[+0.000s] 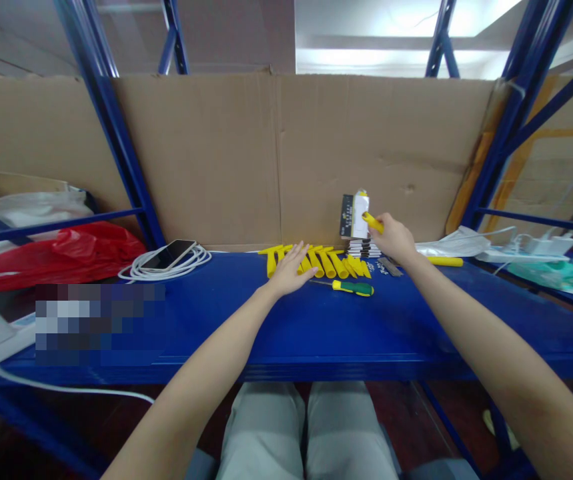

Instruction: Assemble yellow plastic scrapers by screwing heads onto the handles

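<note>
My right hand (393, 237) is closed around a yellow tubular handle (373, 223), raised in front of a black-and-white printed box (355, 215). Whether handle and box touch, I cannot tell. My left hand (293, 269) lies with fingers apart over a row of yellow T-shaped plastic tools (327, 262), partly covering them. Several small yellow flat pieces (357, 267) lie at the row's right end. Under the printed box is a stack of small white-and-black boxes (362, 249). A green-and-yellow screwdriver (353, 288) lies nearer to me, and grey flat strips (390, 267) are below my right hand.
A blue shelf (206, 333) carries everything, backed by upright cardboard (206, 160). On the left are a phone (170, 255), a coiled white cable (139, 268) and a red plastic bag (86, 247). Right of my hand lie a yellow tube (446, 262) and a power strip (521, 253).
</note>
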{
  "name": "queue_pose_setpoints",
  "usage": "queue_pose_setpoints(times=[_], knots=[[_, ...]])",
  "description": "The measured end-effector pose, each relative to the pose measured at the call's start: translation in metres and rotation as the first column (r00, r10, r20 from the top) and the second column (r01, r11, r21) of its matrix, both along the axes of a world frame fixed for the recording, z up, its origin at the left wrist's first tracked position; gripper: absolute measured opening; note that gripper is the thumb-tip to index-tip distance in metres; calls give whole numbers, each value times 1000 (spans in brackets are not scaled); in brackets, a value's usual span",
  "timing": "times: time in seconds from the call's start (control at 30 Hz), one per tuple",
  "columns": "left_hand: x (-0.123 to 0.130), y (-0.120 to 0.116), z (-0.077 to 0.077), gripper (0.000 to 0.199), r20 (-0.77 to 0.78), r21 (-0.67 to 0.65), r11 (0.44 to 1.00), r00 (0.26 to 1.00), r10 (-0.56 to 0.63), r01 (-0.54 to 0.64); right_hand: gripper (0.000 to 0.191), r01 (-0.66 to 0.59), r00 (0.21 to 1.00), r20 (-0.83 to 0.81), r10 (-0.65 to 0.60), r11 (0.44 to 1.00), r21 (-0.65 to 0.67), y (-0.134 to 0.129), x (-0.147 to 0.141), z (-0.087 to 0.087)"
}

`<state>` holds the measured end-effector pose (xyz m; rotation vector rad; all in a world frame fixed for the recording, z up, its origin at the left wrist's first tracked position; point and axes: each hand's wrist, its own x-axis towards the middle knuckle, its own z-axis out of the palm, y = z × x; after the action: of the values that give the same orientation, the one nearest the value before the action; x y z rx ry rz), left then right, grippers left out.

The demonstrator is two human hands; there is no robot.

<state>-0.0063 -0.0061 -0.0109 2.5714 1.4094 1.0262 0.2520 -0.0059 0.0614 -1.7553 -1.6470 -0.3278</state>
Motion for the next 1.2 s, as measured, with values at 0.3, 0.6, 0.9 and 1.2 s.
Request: queue_pose_setpoints(times=[0.3, 0.6, 0.9, 1.2], knots=[[12, -11, 5, 48, 162, 51, 998, 986, -41, 33, 13, -442, 886, -161, 436, 897, 0, -4, -80, -29], [14, -6, 6, 36, 487, -153, 981, 873, -28, 117, 37, -516, 815, -322, 482, 856, -25, -15, -79, -50], [21, -18, 23, 34, 801, -133, 959, 597, -45, 251, 20, -801, 165, -951, 261, 599, 25, -21, -80, -32], [1, -6, 25, 27, 919, -334, 919, 291, 268, 209, 11, -864, 99, -944, 314, 498, 75, -24, -71, -31]])
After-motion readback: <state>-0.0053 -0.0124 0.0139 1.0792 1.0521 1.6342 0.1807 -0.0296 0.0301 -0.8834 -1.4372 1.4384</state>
